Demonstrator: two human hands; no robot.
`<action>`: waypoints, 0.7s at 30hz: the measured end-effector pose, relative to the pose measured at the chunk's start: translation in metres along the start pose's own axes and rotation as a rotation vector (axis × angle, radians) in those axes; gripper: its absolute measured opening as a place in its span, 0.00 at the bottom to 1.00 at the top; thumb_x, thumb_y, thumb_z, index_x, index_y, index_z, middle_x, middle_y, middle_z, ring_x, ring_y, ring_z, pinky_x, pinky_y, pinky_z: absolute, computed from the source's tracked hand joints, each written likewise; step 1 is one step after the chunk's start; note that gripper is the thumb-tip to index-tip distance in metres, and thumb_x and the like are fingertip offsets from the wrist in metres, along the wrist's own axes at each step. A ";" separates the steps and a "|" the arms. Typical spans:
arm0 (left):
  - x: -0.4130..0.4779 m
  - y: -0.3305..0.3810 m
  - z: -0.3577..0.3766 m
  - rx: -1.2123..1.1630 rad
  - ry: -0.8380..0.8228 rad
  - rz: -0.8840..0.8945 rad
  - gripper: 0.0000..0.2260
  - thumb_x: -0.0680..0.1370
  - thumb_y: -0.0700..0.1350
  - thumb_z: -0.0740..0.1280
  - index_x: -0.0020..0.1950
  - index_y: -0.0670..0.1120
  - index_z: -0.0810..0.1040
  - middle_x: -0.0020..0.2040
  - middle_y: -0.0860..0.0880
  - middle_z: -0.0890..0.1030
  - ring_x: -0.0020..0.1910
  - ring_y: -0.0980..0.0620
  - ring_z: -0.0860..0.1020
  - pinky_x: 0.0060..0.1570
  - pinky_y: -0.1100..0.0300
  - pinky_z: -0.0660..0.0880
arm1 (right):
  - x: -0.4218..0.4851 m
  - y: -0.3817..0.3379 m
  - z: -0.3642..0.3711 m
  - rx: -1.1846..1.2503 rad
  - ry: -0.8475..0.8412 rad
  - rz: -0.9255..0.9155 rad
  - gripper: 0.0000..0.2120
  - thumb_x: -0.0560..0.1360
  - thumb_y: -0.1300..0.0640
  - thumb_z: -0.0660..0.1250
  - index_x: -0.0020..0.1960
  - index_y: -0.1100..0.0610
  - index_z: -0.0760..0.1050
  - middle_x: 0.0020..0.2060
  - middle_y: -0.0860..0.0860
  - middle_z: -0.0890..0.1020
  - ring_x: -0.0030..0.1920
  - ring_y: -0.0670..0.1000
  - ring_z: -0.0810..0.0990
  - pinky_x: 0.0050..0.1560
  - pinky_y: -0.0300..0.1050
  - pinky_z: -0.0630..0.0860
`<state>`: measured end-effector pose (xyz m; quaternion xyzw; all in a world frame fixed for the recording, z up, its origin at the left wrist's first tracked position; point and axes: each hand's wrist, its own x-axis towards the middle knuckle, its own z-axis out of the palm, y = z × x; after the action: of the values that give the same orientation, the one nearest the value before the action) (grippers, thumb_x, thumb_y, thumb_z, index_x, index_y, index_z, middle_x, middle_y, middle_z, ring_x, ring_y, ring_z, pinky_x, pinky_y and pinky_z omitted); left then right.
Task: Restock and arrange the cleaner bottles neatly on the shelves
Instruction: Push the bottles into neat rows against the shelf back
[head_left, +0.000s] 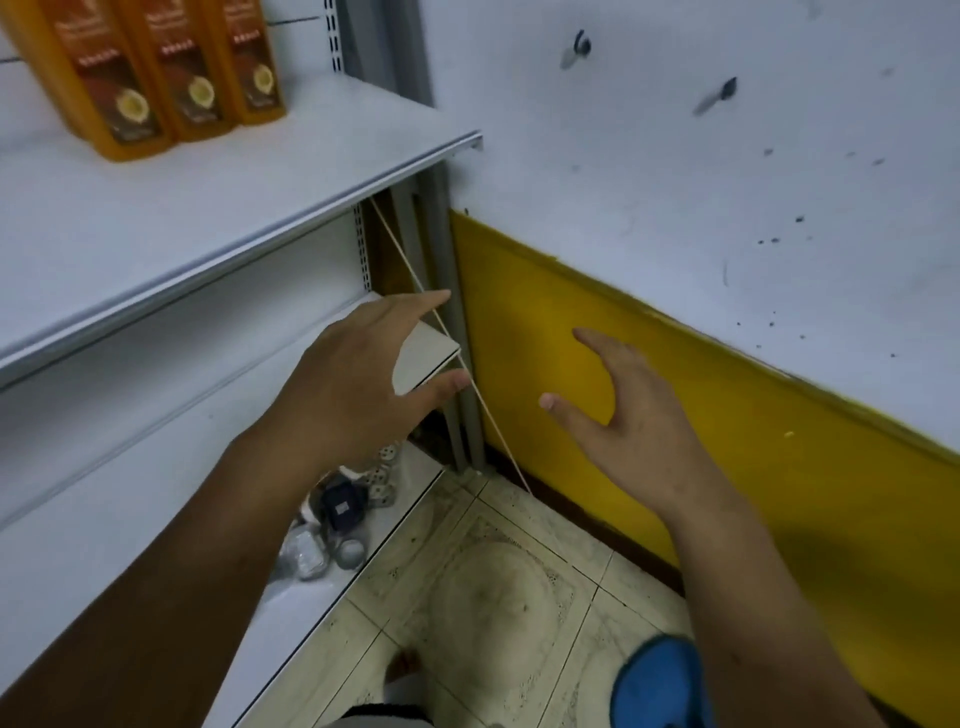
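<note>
Cleaner bottles (156, 73), three orange ones with brown labels, are standing upright and touching side by side on the upper shelf (208, 218), at eleven o'clock in the view. The left hand (358, 379) is hovering near the centre, in front of the right end of the middle shelf (431, 348), its fingers (415, 304) spread and released, grasping nothing. The right hand (639, 421) is hanging at three o'clock from it, before the yellow wall band (727, 415), its fingers likewise released and empty. A thin pale cord (398, 249) is running diagonally between the hands down to the tiled floor (493, 597). At six o'clock from the left hand, small odds and ends (337, 519) are lying on the bottom shelf (306, 597).
</note>
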<state>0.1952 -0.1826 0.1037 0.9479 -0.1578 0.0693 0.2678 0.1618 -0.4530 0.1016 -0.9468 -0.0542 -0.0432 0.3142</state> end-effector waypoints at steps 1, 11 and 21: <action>0.015 -0.002 -0.002 -0.002 0.009 0.018 0.37 0.76 0.72 0.62 0.82 0.58 0.63 0.78 0.55 0.71 0.74 0.53 0.69 0.66 0.56 0.66 | 0.014 -0.003 -0.002 -0.007 0.011 -0.003 0.36 0.79 0.36 0.67 0.82 0.42 0.60 0.77 0.44 0.68 0.77 0.46 0.66 0.74 0.46 0.64; 0.100 -0.012 -0.062 0.064 0.187 0.045 0.36 0.77 0.71 0.62 0.82 0.61 0.60 0.79 0.58 0.68 0.75 0.60 0.66 0.68 0.60 0.65 | 0.151 -0.053 -0.025 0.099 0.082 -0.201 0.34 0.77 0.37 0.69 0.80 0.39 0.61 0.77 0.39 0.68 0.75 0.39 0.64 0.72 0.40 0.61; 0.134 -0.028 -0.101 0.261 0.472 -0.249 0.32 0.79 0.71 0.62 0.80 0.61 0.64 0.77 0.61 0.71 0.75 0.56 0.70 0.68 0.52 0.72 | 0.300 -0.084 -0.005 0.269 -0.116 -0.511 0.35 0.74 0.35 0.71 0.78 0.36 0.62 0.75 0.40 0.70 0.74 0.45 0.69 0.75 0.56 0.71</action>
<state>0.3258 -0.1418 0.2048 0.9441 0.0367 0.2742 0.1793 0.4482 -0.3664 0.1900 -0.8534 -0.3138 -0.0591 0.4121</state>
